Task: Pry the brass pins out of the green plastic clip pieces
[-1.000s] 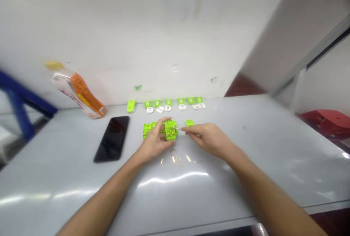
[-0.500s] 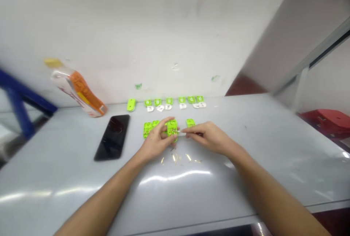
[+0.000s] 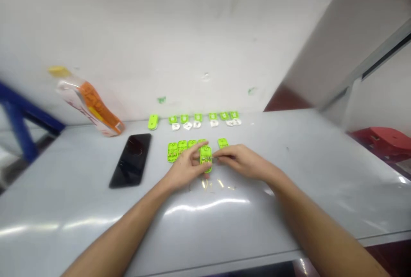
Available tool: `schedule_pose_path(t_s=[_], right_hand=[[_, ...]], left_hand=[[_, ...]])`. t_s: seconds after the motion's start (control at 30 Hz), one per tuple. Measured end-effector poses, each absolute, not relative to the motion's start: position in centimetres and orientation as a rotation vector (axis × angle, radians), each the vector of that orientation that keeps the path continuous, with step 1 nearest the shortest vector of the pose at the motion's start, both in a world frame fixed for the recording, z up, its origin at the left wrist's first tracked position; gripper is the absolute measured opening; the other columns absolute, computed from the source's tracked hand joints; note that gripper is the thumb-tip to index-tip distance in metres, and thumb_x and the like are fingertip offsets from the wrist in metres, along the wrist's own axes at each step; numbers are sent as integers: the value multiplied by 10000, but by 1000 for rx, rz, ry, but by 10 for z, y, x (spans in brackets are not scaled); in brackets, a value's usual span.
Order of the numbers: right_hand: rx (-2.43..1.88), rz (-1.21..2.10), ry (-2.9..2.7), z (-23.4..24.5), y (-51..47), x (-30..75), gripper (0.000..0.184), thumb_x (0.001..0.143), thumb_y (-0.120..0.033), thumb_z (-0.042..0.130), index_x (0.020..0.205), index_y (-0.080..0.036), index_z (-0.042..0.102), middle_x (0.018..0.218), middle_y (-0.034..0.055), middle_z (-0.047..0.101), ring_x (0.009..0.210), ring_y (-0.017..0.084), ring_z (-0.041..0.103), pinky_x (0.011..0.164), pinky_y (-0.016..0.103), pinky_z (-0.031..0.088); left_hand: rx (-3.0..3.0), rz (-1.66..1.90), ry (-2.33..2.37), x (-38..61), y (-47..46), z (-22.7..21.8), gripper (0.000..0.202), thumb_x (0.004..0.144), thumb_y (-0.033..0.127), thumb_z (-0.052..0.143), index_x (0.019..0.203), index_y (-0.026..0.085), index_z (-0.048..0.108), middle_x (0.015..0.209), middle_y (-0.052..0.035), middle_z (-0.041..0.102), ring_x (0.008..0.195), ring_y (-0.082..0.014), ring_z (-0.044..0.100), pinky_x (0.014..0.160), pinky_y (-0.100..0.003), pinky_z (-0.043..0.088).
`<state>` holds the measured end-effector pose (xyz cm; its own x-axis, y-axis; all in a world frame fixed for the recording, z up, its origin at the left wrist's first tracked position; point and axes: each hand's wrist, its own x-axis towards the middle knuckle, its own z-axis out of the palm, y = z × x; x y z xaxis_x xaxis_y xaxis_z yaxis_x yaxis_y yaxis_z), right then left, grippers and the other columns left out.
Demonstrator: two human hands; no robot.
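Note:
Between the thumb and fingers of my left hand (image 3: 186,167) is a small bright-green plastic housing (image 3: 206,165), tilted up off the table, with its ribbed inside showing. My right hand (image 3: 242,160) pinches a thin metal tool (image 3: 210,158) whose tip reaches into that housing. The tool's exact kind is too small to make out. Beside my left fingers lie several similar green shells (image 3: 172,152) in a row, partly covered by the hand. Another green shell (image 3: 222,142) lies just beyond my right fingers. Small brass-coloured strips (image 3: 220,183) are scattered below the hands.
Along the wall stand several small green parts (image 3: 198,117) with white pieces (image 3: 214,123) in front, and a closed green case (image 3: 153,122). A black phone (image 3: 131,160) and an orange-and-white bottle (image 3: 96,108) are at left on the grey table (image 3: 205,238). A red object (image 3: 382,144) sits far right.
The green housing in my left hand has moved slightly down and right, uncovering more of the row of shells behind. The tool's tip is still at the housing.

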<state>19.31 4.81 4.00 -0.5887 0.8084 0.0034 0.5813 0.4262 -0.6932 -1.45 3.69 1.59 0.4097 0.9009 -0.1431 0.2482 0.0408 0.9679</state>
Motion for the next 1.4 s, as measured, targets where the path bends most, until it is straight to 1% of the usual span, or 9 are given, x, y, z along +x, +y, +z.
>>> schedule_pose_path(t_s=[0.1, 0.27, 0.43, 0.57, 0.73, 0.9, 1.03, 1.27, 1.4], right_hand=[[-1206, 800, -2395, 41, 45, 188, 260, 903, -262, 429, 981, -247, 677, 889, 7, 703, 754, 153, 601, 675, 269, 417], [-1332, 677, -2361, 36, 43, 179, 310, 880, -439, 483, 792, -207, 668, 705, 7, 657, 620, 128, 537, 557, 247, 334], [-1374, 742, -2304, 28, 45, 177, 335, 867, -430, 509, 676, -178, 619, 622, -3, 615, 551, 101, 484, 516, 237, 281], [-1369, 790, -2286, 29, 45, 178, 328, 868, -419, 504, 678, -180, 625, 611, -8, 609, 543, 97, 476, 517, 237, 275], [-1367, 657, -2311, 30, 44, 178, 309, 878, -396, 496, 694, -186, 631, 633, -5, 622, 566, 104, 487, 539, 238, 278], [-1353, 603, -2336, 30, 44, 178, 302, 885, -382, 484, 698, -190, 624, 645, 2, 627, 577, 111, 502, 544, 239, 287], [-1316, 398, -2385, 32, 44, 178, 289, 893, -365, 475, 736, -191, 645, 714, 27, 654, 662, 141, 537, 595, 258, 311], [-1366, 683, -2284, 30, 45, 179, 298, 894, -394, 469, 724, -203, 622, 666, -9, 635, 582, 113, 511, 541, 243, 309], [-1306, 389, -2370, 29, 44, 177, 284, 892, -349, 485, 691, -194, 612, 657, 7, 619, 622, 128, 506, 578, 253, 311]], left_hand=[[1476, 686, 1089, -13, 35, 15, 638, 791, 352, 610, 1375, 279, 363, 661, 53, 476, 625, -181, 670, 652, -311, 488], [1454, 704, 1105, -9, 32, 14, 662, 790, 371, 605, 1392, 280, 344, 720, 31, 493, 626, -178, 666, 618, -300, 491], [1511, 720, 1090, -5, 27, 10, 669, 793, 316, 592, 1406, 291, 325, 683, 43, 471, 583, -142, 615, 645, -330, 515], [1554, 720, 1108, -5, 26, 9, 650, 801, 321, 574, 1402, 282, 329, 638, 53, 464, 586, -156, 624, 633, -328, 516], [1592, 690, 1136, -6, 27, 14, 618, 805, 320, 575, 1378, 268, 350, 573, 60, 519, 669, -211, 687, 678, -324, 493], [1533, 685, 1148, -4, 29, 20, 584, 793, 332, 587, 1338, 261, 392, 638, 39, 573, 646, -217, 693, 615, -293, 478], [1499, 672, 1137, -4, 29, 23, 590, 786, 347, 593, 1331, 245, 390, 721, 7, 620, 652, -212, 690, 585, -282, 476], [1632, 654, 1170, -5, 31, 20, 578, 799, 333, 577, 1340, 255, 388, 633, 24, 605, 689, -227, 674, 675, -341, 488], [1666, 641, 1188, -6, 32, 22, 574, 798, 336, 578, 1334, 254, 392, 678, 14, 637, 672, -203, 668, 719, -345, 484]])
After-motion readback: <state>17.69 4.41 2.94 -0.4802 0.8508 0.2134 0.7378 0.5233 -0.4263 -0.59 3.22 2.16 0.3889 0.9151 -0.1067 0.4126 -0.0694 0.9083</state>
